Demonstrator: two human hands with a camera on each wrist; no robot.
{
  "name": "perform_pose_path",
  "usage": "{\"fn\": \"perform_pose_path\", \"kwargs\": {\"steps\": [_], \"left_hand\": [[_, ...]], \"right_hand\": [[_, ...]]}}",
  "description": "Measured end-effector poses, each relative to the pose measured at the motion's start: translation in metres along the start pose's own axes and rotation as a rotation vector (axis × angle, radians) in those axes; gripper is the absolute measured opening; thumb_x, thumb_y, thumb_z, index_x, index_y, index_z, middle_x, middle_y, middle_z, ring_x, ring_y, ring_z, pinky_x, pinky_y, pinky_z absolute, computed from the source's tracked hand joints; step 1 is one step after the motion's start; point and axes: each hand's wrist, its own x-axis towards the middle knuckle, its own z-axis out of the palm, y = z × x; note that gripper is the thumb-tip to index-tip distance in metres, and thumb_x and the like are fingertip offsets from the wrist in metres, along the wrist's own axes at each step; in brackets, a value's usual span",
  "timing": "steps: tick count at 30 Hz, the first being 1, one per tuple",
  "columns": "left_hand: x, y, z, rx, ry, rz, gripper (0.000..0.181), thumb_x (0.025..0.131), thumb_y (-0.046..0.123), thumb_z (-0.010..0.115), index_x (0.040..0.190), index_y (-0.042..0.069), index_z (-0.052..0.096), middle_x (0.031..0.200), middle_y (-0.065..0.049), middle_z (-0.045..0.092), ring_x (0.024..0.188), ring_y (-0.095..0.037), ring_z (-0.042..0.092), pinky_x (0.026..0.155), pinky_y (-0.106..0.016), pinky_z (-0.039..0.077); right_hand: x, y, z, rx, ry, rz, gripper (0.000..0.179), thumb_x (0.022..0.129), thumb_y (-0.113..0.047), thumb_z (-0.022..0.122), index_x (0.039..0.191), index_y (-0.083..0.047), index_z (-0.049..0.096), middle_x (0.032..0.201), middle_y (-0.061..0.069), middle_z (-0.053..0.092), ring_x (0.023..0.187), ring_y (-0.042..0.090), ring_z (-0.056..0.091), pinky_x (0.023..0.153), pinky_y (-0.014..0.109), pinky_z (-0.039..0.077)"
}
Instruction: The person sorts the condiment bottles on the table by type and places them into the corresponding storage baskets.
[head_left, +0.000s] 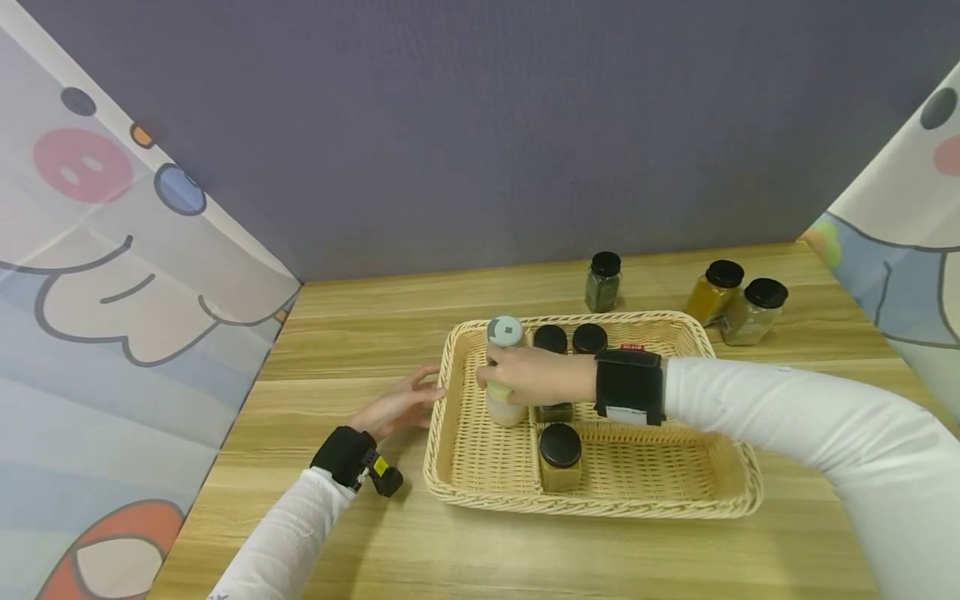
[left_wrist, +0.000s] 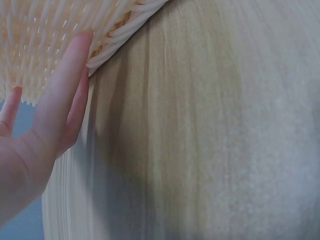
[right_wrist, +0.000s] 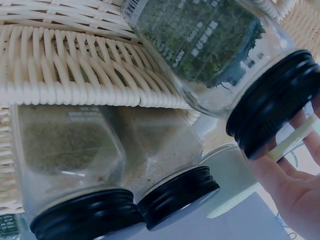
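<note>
My right hand (head_left: 536,375) grips a pale bottle (head_left: 505,413) with a light green lid, upright in the left compartment of the wicker basket (head_left: 592,506). In the right wrist view the fingers of that hand (right_wrist: 295,185) curl round the bottle, which is partly hidden behind jars. My left hand (head_left: 401,406) rests its extended fingers against the basket's left outer side. In the left wrist view this hand (left_wrist: 45,130) touches the wicker wall (left_wrist: 120,35), holding nothing. Just right of the bottle, a black-lidded spice jar (head_left: 560,458) stands beside the divider.
Black-lidded jars (head_left: 590,337) also stand at the basket's back, partly under my right forearm. Behind the basket is a jar of green herbs (head_left: 602,287). A yellow spice jar (head_left: 712,293) and a pale one (head_left: 752,312) stand back right. A grey wall (head_left: 480,150) closes off the table's rear.
</note>
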Motion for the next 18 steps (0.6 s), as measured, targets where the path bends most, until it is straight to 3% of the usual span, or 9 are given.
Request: {"fn": "perform_pose_path", "kwargs": {"steps": [10,18], "left_hand": [[0.000,0.000,0.001,-0.001,0.007,-0.014,0.057,0.087,0.013,0.052,0.133,0.012,0.019,0.119,-0.017,0.047,0.105,-0.033,0.049,0.083,-0.052,0.047],[0.000,0.001,0.001,-0.010,-0.003,-0.012,0.056,0.088,0.012,0.050,0.134,0.012,0.019,0.120,-0.017,0.046,0.105,-0.032,0.049,0.082,-0.052,0.048]], "right_hand": [[0.001,-0.001,-0.003,-0.025,-0.038,0.015,0.037,0.077,-0.014,0.065,0.111,-0.012,0.050,0.115,0.018,0.046,0.097,0.028,0.052,0.077,0.037,0.052],[0.001,-0.001,-0.012,0.009,-0.017,-0.005,0.037,0.079,-0.015,0.063,0.113,-0.012,0.049,0.107,0.012,0.048,0.089,0.020,0.052,0.065,0.026,0.052]]}}
